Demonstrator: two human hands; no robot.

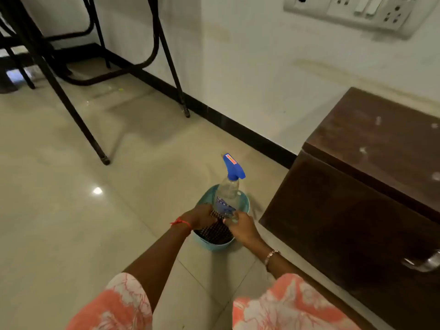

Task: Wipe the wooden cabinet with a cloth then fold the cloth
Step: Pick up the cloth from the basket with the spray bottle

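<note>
A dark checked cloth lies in a light blue basket on the floor. Both hands are down at the basket. My left hand grips the cloth's left edge and my right hand pinches its right edge. A clear spray bottle with a blue trigger head stands upright in the same basket, just behind the cloth. The dark brown wooden cabinet stands to the right against the wall, with pale smudges on its top.
Black metal table legs stand on the tiled floor at the back left. A metal handle sticks out of the cabinet front near my right arm. A switch and socket plate is on the wall above.
</note>
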